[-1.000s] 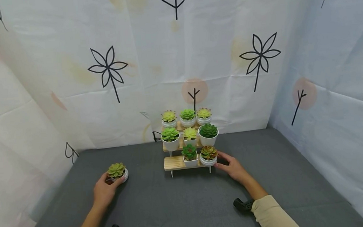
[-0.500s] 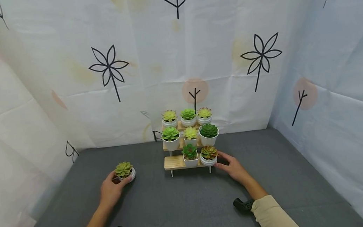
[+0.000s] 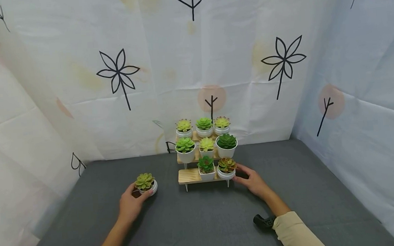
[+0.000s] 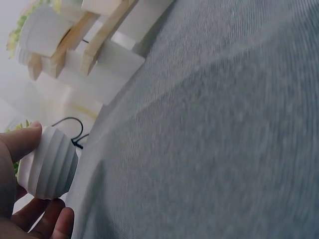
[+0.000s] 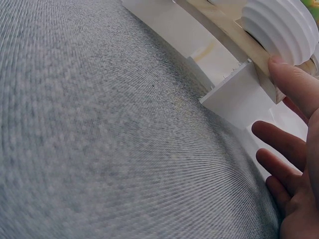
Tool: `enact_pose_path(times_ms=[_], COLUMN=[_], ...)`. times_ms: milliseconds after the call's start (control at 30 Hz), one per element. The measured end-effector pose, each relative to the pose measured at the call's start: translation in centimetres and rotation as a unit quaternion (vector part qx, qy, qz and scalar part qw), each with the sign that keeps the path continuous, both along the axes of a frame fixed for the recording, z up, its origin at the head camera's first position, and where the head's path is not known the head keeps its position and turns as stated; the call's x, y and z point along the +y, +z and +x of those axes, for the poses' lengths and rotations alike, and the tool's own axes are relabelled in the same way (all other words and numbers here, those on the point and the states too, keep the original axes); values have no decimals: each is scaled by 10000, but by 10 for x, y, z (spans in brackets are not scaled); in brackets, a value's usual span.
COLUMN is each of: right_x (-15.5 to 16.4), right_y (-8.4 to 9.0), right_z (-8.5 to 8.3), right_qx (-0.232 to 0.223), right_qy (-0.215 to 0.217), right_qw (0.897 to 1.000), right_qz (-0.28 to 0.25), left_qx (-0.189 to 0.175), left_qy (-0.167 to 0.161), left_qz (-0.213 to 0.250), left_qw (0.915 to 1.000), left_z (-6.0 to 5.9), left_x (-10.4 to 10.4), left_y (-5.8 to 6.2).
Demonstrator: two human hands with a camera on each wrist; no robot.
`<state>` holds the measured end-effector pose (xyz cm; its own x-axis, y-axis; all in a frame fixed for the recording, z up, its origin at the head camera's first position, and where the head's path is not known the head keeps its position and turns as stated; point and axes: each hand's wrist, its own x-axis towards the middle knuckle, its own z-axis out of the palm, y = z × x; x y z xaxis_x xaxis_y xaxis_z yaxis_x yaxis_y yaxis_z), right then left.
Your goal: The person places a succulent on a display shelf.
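Observation:
My left hand (image 3: pixel 138 192) grips a small ribbed white pot with a yellow-green succulent (image 3: pixel 145 183) on the grey mat, left of a three-tier wooden stand (image 3: pixel 188 177). In the left wrist view the thumb and fingers (image 4: pixel 55 224) curl round that pot (image 4: pixel 50 167). My right hand (image 3: pixel 245 177) rests against the right end of the stand's lowest shelf, beside the pot with a red-green succulent (image 3: pixel 226 169). The right wrist view has the thumb (image 5: pixel 294 82) pressed on the plank's edge under a ribbed pot (image 5: pixel 279 27), with the other fingers loosely extended. The left part of the lowest shelf is bare.
Several potted succulents fill the stand's upper two shelves (image 3: pixel 205 137). White fabric walls with printed leaves close in the back and both sides. The grey mat (image 3: pixel 204 221) stretches open in front. Black wrist mounts (image 3: pixel 263 222) sit at my sleeves.
My left hand has carried the yellow-green succulent pot to the right, closer to the stand. The right hand has stayed at the shelf's end.

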<state>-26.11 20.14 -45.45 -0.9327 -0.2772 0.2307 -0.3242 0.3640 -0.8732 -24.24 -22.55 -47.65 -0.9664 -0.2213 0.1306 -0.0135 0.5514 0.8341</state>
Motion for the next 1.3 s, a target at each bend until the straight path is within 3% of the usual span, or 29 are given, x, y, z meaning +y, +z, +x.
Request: enact_pose_path(times_ms=[400, 667, 933, 1300], right_x=[0, 6, -2, -2], right_y=[-2, -31, 0, 0], right_z=[-2, -20, -1, 0], right_qx=[54, 96, -48, -34], right_qy=[-55, -239, -201, -198], right_qw=[10000, 9997, 9998, 9998], right_qz=[-46, 36, 9, 35], left_qx=[119, 278, 403, 320], left_qy=[-84, -43, 66, -8], left_qz=[297, 617, 1005, 1353], left_qw=[9995, 9977, 9941, 9903], left_z=[0, 2, 4, 2], left_x=[20, 40, 57, 75], left_y=[6, 12, 13, 17])
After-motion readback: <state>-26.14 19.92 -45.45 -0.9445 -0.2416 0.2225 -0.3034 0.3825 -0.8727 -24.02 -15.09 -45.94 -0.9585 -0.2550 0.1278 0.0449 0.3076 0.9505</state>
